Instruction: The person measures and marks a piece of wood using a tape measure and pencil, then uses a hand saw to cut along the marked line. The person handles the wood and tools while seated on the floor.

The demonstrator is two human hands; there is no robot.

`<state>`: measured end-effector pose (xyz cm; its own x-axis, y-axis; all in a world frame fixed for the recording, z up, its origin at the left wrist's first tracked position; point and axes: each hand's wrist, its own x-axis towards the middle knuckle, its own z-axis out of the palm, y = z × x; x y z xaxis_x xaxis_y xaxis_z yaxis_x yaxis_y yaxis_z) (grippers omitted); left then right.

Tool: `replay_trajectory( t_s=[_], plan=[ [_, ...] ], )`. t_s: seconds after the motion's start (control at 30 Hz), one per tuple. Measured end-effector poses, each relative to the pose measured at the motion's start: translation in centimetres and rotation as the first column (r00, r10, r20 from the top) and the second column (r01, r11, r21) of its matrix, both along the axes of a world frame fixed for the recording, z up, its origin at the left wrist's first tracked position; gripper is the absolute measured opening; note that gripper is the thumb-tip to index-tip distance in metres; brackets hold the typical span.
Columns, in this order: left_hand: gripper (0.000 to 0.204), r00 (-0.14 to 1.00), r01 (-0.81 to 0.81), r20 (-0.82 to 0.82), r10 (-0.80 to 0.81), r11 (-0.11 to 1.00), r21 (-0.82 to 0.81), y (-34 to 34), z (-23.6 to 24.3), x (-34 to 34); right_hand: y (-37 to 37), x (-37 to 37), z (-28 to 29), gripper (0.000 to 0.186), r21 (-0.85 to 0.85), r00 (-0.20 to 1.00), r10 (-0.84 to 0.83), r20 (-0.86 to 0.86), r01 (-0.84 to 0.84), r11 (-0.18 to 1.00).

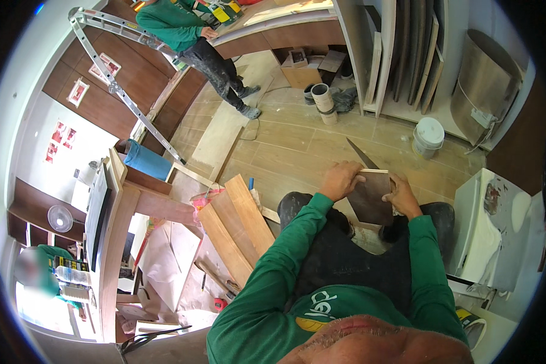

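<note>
Between my knees stands a dark brown wooden board with a pale top edge. My left hand is closed over its upper left corner, fingers bent along the edge. On the right side, my right hand grips the board's other edge, thumb and fingers around it. Just beyond the board a dark, pointed, blade-like piece sticks up to the left; the board hides its lower end. Below the board, the part near my feet is partly covered by my legs.
Brown boards with light strips lean at my left, near a cluttered workbench. A stepladder and a co-worker are farther off. A white bucket, upright panels and a white cabinet stand on the right.
</note>
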<state>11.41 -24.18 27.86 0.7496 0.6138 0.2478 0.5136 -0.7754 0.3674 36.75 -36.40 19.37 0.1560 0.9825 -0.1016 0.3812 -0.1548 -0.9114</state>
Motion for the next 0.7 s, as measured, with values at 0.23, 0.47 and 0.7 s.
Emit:
replay_trajectory(
  t_s=[0.23, 0.47, 0.7],
  plan=[
    [0.039, 0.999, 0.037, -0.018, -0.039, 0.994, -0.1, 1.4, 0.9, -1.3, -0.3, 0.8, 2.5, 0.104, -0.129, 0.936, -0.12, -0.331, 0.081, 0.988],
    [0.038, 0.979, -0.021, 0.193, 0.068, 0.972, -0.236, 1.2, -2.7, -4.8, 0.6, 1.1, 0.5, 0.077, -0.115, 0.909, -0.138, -0.393, 0.1, 0.988],
    [0.031, 0.968, -0.188, 0.145, 0.203, 0.976, -0.109, 1.3, -4.2, -5.7, -0.2, 0.8, 0.6, 0.057, -0.073, 0.972, -0.167, -0.166, 0.157, 0.985]
  ],
)
